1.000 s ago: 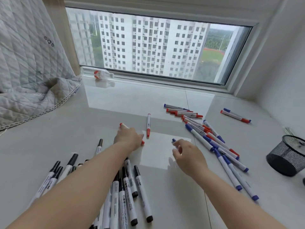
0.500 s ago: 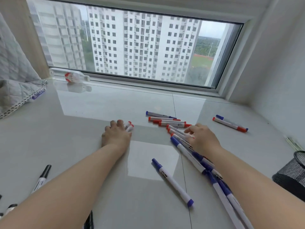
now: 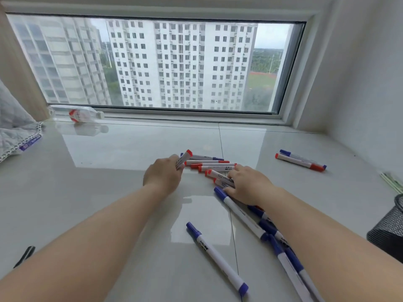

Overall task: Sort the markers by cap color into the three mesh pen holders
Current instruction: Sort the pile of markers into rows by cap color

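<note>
Head view: left hand (image 3: 164, 178) grips red-capped white markers (image 3: 183, 159); right hand (image 3: 247, 185) lies flat, fingers straight, on mixed markers (image 3: 220, 178), where blue ones could get swept along.

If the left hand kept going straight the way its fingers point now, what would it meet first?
Probably the row of red-capped markers just ahead; the left hand already grips one red-capped marker. Depth is hard to judge.

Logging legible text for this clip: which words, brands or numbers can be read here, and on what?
No text reads with certainty.
Red-capped marker under the right hand: dark print, too blurred to quote.
Lone blue-capped marker: small dark print, unreadable.
Marker gripped by the left hand: print too blurred.
Bottle on the sill: red label, lettering illegible.
</note>
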`<state>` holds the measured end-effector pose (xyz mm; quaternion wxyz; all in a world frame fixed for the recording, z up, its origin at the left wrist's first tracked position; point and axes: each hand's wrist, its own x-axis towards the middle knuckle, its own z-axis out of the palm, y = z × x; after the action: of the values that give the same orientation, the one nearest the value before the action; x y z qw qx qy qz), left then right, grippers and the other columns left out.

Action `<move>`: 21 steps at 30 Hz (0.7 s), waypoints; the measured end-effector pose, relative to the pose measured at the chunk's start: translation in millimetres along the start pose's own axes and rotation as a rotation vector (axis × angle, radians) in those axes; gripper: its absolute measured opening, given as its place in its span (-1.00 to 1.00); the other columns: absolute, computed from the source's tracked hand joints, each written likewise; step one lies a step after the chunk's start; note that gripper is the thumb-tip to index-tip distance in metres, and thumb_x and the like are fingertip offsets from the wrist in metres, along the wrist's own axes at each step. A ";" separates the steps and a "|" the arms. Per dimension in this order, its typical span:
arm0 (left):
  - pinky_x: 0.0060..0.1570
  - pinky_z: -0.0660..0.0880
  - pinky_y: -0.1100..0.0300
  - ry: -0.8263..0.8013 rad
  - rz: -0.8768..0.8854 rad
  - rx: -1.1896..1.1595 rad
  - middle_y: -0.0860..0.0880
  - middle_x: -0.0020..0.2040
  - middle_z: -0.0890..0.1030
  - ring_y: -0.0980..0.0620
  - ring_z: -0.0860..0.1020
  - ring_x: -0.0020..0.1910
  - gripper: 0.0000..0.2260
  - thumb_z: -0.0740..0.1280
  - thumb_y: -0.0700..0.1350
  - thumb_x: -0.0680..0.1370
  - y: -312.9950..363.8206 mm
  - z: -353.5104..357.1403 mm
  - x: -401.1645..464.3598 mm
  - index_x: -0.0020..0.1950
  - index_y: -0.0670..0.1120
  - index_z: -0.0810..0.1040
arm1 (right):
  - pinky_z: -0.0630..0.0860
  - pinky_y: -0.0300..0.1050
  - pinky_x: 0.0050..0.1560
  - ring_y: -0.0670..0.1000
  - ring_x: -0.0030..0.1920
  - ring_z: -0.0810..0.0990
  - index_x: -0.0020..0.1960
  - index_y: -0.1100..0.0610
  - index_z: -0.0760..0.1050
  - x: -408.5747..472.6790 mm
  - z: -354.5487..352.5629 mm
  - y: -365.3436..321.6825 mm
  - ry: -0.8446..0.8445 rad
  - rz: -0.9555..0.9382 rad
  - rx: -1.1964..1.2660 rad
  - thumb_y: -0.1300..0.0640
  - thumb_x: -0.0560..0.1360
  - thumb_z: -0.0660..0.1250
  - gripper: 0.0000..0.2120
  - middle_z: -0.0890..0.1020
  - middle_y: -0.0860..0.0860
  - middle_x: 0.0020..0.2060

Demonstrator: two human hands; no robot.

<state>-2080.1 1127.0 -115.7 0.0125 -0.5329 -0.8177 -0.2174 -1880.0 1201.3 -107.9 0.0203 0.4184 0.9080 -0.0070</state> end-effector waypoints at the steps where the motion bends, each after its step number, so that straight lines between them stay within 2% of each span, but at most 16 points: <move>1: -0.25 0.32 0.12 -0.004 0.041 -0.006 -0.06 -0.19 0.48 -0.12 0.40 -0.21 -0.83 0.13 -0.01 0.59 7.2 1.2 3.9 -0.17 -0.03 0.33 | 0.41 -0.06 0.10 0.07 0.16 0.40 0.27 0.12 0.39 1.0 1.4 -0.3 0.013 -0.008 -0.004 -0.14 0.52 0.15 -0.56 0.42 0.06 0.18; 3: -0.23 0.31 0.13 -0.031 0.126 0.004 -0.06 -0.13 0.51 -0.07 0.39 -0.18 -0.84 0.15 0.00 0.59 20.9 5.4 12.1 -0.15 -0.02 0.38 | 0.40 -0.07 0.10 0.07 0.16 0.41 0.25 0.15 0.41 1.3 3.0 -0.2 0.043 -0.026 0.002 -0.12 0.53 0.13 -0.57 0.43 0.08 0.18; 6: -0.17 0.33 0.12 -0.065 0.224 0.020 -0.06 -0.03 0.51 -0.03 0.38 -0.09 -0.80 0.16 0.01 0.60 37.6 14.0 24.3 0.02 -0.06 0.50 | 0.41 -0.07 0.06 0.06 0.12 0.41 0.19 0.16 0.48 -0.7 3.0 1.2 0.120 -0.082 -0.037 -0.10 0.55 0.07 -0.58 0.46 0.09 0.13; 8: -0.10 0.36 0.11 -0.081 0.271 0.048 -0.06 0.03 0.50 -0.05 0.40 0.01 -0.77 0.16 0.01 0.60 46.4 18.8 31.5 0.09 -0.08 0.52 | 0.41 -0.07 0.08 0.07 0.14 0.39 0.20 0.16 0.47 -2.8 5.4 2.1 0.180 -0.128 -0.062 -0.07 0.56 0.08 -0.61 0.45 0.10 0.12; 11: -0.04 0.41 0.07 -0.106 0.303 0.126 -0.06 0.06 0.50 -0.07 0.41 0.07 -0.80 0.18 -0.01 0.58 54.1 22.9 40.2 0.05 -0.08 0.53 | 0.39 -0.10 0.09 0.06 0.15 0.39 0.22 0.13 0.37 -5.2 9.9 4.9 0.241 -0.141 0.026 0.01 0.53 0.17 -0.69 0.43 0.08 0.15; 15: -0.02 0.44 0.05 -0.166 0.338 0.242 -0.07 0.06 0.53 -0.08 0.44 0.08 -0.83 0.19 -0.03 0.58 59.8 27.9 45.4 0.00 -0.07 0.52 | 0.35 -0.13 0.06 0.07 0.12 0.39 0.13 0.15 0.39 -6.4 13.9 7.8 0.252 -0.132 0.066 0.08 0.56 0.14 -0.79 0.46 0.09 0.12; 17: -0.07 0.41 0.08 -0.190 0.339 0.258 -0.08 0.04 0.54 -0.08 0.47 0.06 -0.83 0.21 -0.03 0.57 63.0 28.1 47.6 0.01 -0.07 0.53 | 0.36 -0.08 0.08 0.09 0.12 0.41 0.14 0.17 0.39 -7.4 18.3 4.9 0.230 -0.151 0.044 0.11 0.58 0.09 -0.78 0.46 0.11 0.13; 21: -0.21 0.36 0.14 -0.292 0.319 0.339 -0.06 -0.02 0.53 -0.05 0.47 -0.10 -0.78 0.26 0.05 0.54 67.9 26.2 50.6 0.06 -0.06 0.52 | 0.35 -0.09 -0.04 0.08 0.06 0.44 0.09 0.13 0.37 -10.3 17.9 -3.3 0.115 -0.121 0.124 0.12 0.56 0.08 -0.83 0.48 0.10 0.10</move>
<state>-2036.9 1203.3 -103.4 0.0175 -0.6711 -0.7412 0.0063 -1875.2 1190.8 -125.4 -0.0583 0.3631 0.9291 -0.0406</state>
